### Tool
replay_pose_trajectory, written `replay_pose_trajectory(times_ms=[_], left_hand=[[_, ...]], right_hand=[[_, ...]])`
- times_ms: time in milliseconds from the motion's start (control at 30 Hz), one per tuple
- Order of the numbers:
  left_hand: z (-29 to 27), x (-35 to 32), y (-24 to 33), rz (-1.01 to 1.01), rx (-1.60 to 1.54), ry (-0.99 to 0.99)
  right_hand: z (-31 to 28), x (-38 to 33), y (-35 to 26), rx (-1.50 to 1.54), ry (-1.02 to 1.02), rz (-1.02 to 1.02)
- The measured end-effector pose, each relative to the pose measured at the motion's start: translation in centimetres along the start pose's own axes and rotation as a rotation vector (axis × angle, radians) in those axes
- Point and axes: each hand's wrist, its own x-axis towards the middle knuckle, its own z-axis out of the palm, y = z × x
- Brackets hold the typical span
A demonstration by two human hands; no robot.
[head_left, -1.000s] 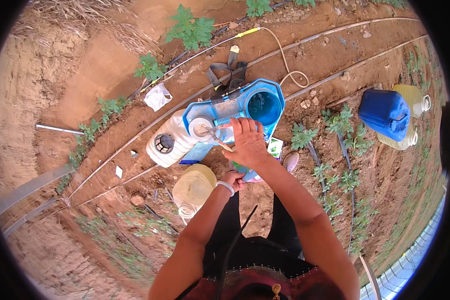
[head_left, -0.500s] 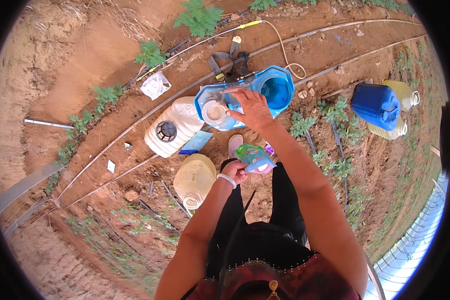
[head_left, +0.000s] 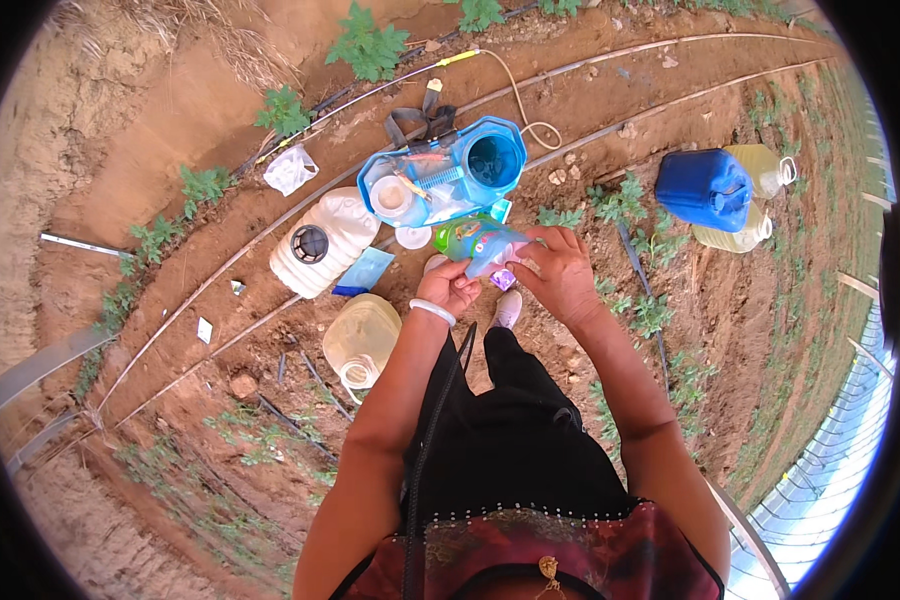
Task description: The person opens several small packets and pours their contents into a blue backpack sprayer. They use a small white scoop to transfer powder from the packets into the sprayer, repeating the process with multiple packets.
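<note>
Person, own body: bare forearms; pale round bracelet (head_left: pixel 433 311) on the wrist just behind the left grip; black trousers (head_left: pixel 530 440); dark red patterned top (head_left: pixel 530 560) edged with small silver studs; light shoe (head_left: pixel 508 309).

On the red soil lie a white jug (head_left: pixel 322 243), a yellowish jug (head_left: pixel 361 336), a blue canister (head_left: pixel 703 188) and a blue sprayer tank (head_left: pixel 448 172) between drip lines (head_left: pixel 590 68).
</note>
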Motion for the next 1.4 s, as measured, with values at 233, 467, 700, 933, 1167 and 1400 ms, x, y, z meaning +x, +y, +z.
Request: replay_pose_trajectory(times_ms=[233, 467, 700, 933, 1167, 1400], left_hand=[[2.2, -0.9, -3.2, 0.023, 0.103, -0.131], [2.3, -1.3, -5.6, 0.054, 0.024, -0.192], [3.9, -3.0, -5.7, 0.049, 0.176, -0.119], [2.4, -5.3, -3.9, 1.054, 1.525, 0.116], [3.2, -4.2, -2.8, 0.808, 1.483, -0.071], [-0.6, -2.7, -1.7, 0.817, 1.259, 0.008]], right_hand=[[-1.5, -1.4, -0.1, 0.023, 0.007, 0.146], [-0.9, -1.5, 1.0, 0.305, -0.136, 0.2], [-0.4, -1.1, 0.5, 0.154, -0.047, 0.182], [-2.3, -0.6, -0.4, 0.186, -0.067, 0.133], [-2.4, -0.2, -2.6, 0.263, -0.055, 0.042], [-3.6, 2.1, -3.2, 0.868, -0.088, 0.292]])
